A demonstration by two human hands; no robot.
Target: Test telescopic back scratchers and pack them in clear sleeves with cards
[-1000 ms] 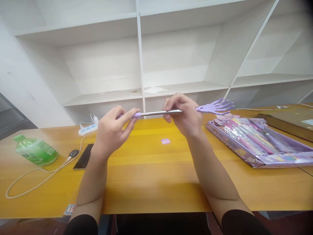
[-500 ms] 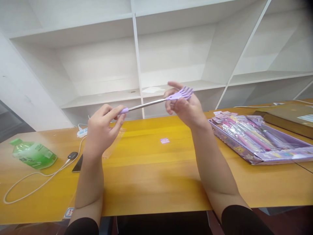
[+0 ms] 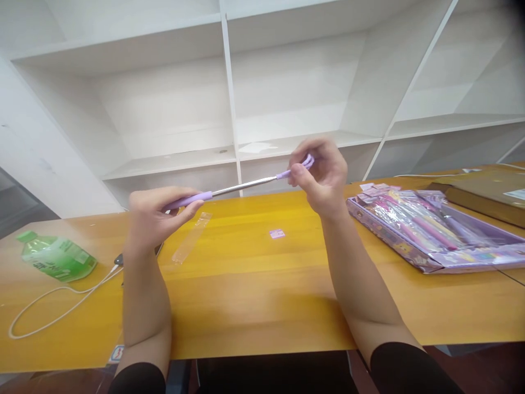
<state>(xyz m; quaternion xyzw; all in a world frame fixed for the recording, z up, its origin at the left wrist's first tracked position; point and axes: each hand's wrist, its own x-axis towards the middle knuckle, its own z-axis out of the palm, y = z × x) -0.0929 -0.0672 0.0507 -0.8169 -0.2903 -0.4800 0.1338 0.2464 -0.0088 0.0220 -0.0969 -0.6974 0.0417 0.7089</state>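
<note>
A thin metal rod with a purple handle and a purple claw-shaped head, a back scratcher (image 3: 245, 185), is held above the table, its right end a little higher. My left hand (image 3: 158, 216) grips the purple handle between thumb and fingers. At the other end my right hand (image 3: 322, 175) pinches the purple head, and its fingers partly cover the prongs. Below the rod lie a small purple card (image 3: 276, 233) and a clear plastic sleeve (image 3: 192, 238) on the yellow-brown table (image 3: 246, 306).
On the right sits a purple box (image 3: 394, 249) of wrapped items, with a brown carton (image 3: 479, 197) behind it. A green bottle (image 3: 59, 257) lies at the left near a white cable (image 3: 53, 293). White shelves (image 3: 176, 161) rise behind the table.
My left hand has turned and moved slightly left, showing more of the handle. My right fingers have closed around the head, whose prongs now appear edge-on. The clear sleeve is more visible.
</note>
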